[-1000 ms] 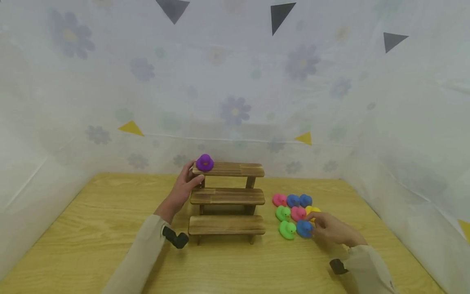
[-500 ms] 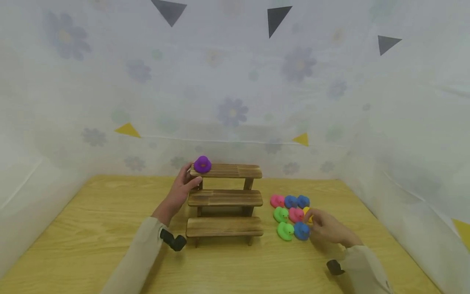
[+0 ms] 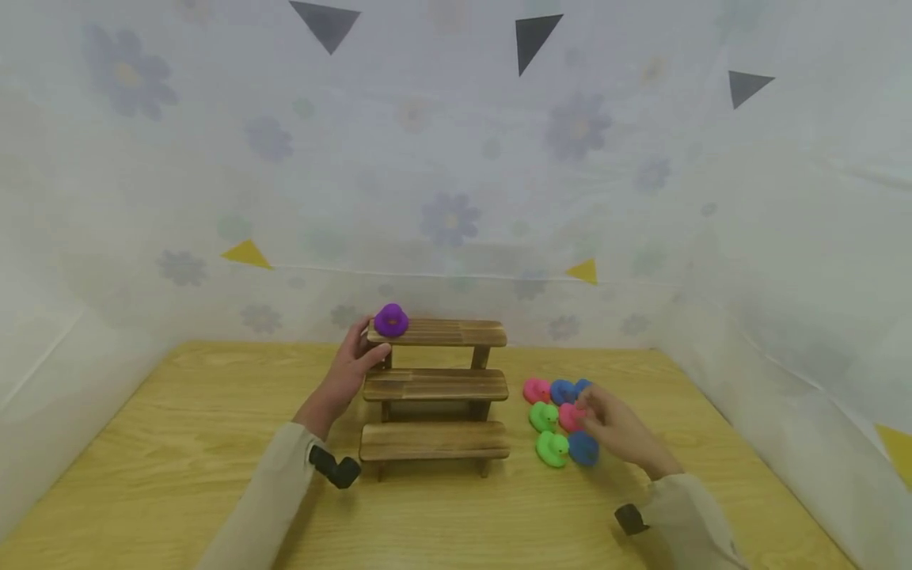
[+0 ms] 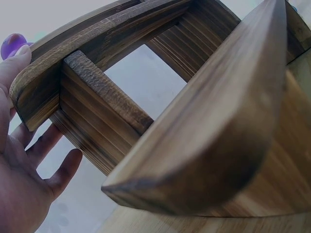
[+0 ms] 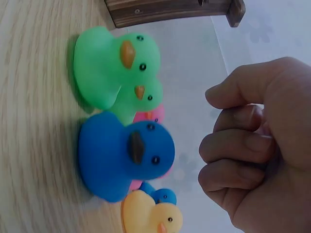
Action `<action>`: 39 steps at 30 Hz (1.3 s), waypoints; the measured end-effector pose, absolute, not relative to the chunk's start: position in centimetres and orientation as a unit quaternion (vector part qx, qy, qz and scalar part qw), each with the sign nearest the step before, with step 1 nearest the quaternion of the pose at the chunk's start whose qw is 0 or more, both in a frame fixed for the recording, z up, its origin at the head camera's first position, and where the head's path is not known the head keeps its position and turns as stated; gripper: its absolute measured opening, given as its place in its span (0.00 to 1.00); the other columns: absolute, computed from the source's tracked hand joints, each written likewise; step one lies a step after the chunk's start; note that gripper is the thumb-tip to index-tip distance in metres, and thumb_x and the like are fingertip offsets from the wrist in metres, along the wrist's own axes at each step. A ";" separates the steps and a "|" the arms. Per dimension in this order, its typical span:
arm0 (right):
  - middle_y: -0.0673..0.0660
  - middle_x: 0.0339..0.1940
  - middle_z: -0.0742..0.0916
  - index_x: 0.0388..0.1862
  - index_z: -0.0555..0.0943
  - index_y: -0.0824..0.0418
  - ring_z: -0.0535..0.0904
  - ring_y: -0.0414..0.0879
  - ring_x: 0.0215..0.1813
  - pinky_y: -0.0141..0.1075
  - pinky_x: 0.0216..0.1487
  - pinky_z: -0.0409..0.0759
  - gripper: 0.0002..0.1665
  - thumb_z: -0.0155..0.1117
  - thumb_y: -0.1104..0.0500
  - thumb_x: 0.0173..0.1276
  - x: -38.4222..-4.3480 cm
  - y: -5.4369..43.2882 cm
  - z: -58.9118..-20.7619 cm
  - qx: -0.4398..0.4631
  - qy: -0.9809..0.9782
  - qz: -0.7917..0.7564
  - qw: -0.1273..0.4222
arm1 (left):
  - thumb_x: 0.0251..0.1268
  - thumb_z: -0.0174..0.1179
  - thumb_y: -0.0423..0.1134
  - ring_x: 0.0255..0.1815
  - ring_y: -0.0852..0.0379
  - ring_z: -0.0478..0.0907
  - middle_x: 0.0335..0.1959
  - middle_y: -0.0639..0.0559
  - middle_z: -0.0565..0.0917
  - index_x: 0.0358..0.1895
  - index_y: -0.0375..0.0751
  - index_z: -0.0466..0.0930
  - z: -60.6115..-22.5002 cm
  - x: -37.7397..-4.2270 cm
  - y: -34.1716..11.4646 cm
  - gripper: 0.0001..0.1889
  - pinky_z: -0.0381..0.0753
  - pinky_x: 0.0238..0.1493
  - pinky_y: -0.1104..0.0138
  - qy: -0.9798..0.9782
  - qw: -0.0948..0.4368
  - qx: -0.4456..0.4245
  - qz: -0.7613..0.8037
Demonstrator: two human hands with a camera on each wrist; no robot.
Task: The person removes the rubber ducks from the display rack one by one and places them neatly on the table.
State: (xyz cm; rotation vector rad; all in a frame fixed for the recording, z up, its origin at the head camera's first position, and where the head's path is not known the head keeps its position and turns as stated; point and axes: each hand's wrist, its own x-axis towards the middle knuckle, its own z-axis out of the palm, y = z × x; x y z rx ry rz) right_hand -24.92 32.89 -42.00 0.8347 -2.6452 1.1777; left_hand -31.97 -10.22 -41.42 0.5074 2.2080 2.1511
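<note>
A three-tier wooden display stand (image 3: 436, 385) stands on the table. My left hand (image 3: 345, 378) grips the left end of its top tier, with the thumb (image 4: 18, 60) on the near side and the fingers behind. On that end sits a purple rubber duck (image 3: 391, 321). To the right, my right hand (image 3: 621, 427) hovers over a cluster of ducks with its fingers curled; I see nothing in it. Around it are green ducks (image 3: 552, 449), pink ducks (image 3: 537, 390) and blue ducks (image 3: 584, 448). A yellow duck (image 5: 151, 212), hidden in the head view, shows in the right wrist view.
The wooden table (image 3: 285, 514) runs back to a white flowered sheet (image 3: 449, 158) hung behind and at both sides. Dark pennants (image 3: 537, 39) and yellow pennants (image 3: 248, 253) decorate it. Small black devices (image 3: 335, 467) are strapped at both wrists.
My right hand has come off the yellow duck, rising a little and moving left over the cluster. My left hand keeps its grip on the stand. The head view has shifted slightly.
</note>
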 end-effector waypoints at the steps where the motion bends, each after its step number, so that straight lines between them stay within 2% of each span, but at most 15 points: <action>1: 0.45 0.22 0.67 0.37 0.68 0.68 0.60 0.29 0.21 0.28 0.19 0.64 0.05 0.54 0.74 0.69 -24.9 32.7 -41.9 0.280 -0.876 0.386 0.068 | 0.74 0.52 0.44 0.66 0.42 0.67 0.70 0.36 0.66 0.78 0.46 0.40 -41.4 -32.0 -10.2 0.38 0.69 0.63 0.51 0.709 0.008 0.162 0.687; 6: 0.45 0.21 0.69 0.37 0.69 0.69 0.60 0.29 0.21 0.28 0.19 0.65 0.04 0.54 0.74 0.68 -25.0 31.6 -41.8 0.291 -0.877 0.371 0.094 | 0.73 0.53 0.44 0.61 0.49 0.70 0.69 0.36 0.67 0.78 0.45 0.40 -41.5 -32.0 -10.4 0.38 0.71 0.60 0.56 0.713 0.002 0.161 0.682; 10: 0.46 0.20 0.71 0.39 0.70 0.69 0.62 0.29 0.20 0.28 0.18 0.67 0.04 0.54 0.73 0.68 -25.1 30.5 -41.2 0.303 -0.868 0.380 0.107 | 0.73 0.53 0.45 0.59 0.51 0.71 0.68 0.36 0.68 0.78 0.45 0.41 -41.5 -32.1 -10.4 0.38 0.72 0.60 0.57 0.714 -0.001 0.163 0.681; 14: 0.49 0.17 0.73 0.39 0.72 0.65 0.65 0.31 0.17 0.30 0.17 0.69 0.06 0.54 0.73 0.68 -25.2 29.4 -40.6 0.311 -0.856 0.400 0.097 | 0.73 0.53 0.45 0.61 0.48 0.71 0.68 0.36 0.68 0.78 0.45 0.41 -41.4 -32.1 -10.3 0.38 0.71 0.61 0.56 0.712 0.000 0.165 0.683; 18: 0.47 0.17 0.72 0.39 0.73 0.60 0.63 0.30 0.16 0.29 0.14 0.66 0.08 0.56 0.72 0.69 -25.4 28.5 -40.1 0.305 -0.861 0.394 0.100 | 0.73 0.52 0.44 0.63 0.44 0.69 0.68 0.35 0.68 0.78 0.45 0.41 -41.3 -32.1 -10.1 0.38 0.70 0.63 0.54 0.709 0.003 0.169 0.685; 23: 0.45 0.14 0.71 0.40 0.74 0.58 0.62 0.31 0.13 0.29 0.13 0.64 0.05 0.55 0.68 0.72 -25.9 27.6 -39.5 0.292 -0.870 0.384 0.098 | 0.73 0.52 0.44 0.65 0.43 0.68 0.68 0.35 0.68 0.78 0.44 0.41 -41.1 -32.2 -10.0 0.38 0.69 0.63 0.53 0.706 0.002 0.168 0.688; 32: 0.45 0.15 0.69 0.46 0.74 0.67 0.59 0.31 0.15 0.29 0.16 0.64 0.07 0.55 0.69 0.71 -25.7 25.4 -38.1 0.273 -0.870 0.397 0.104 | 0.73 0.52 0.40 0.58 0.53 0.71 0.67 0.34 0.69 0.77 0.43 0.42 -41.0 -32.1 -9.7 0.36 0.72 0.60 0.57 0.703 -0.001 0.170 0.691; 39: 0.49 0.13 0.69 0.48 0.75 0.70 0.59 0.33 0.14 0.30 0.15 0.63 0.09 0.53 0.71 0.71 -25.4 22.2 -35.7 0.295 -0.836 0.443 0.131 | 0.73 0.52 0.41 0.62 0.47 0.69 0.68 0.34 0.68 0.77 0.43 0.42 -41.1 -32.2 -9.7 0.37 0.71 0.61 0.56 0.699 -0.007 0.167 0.695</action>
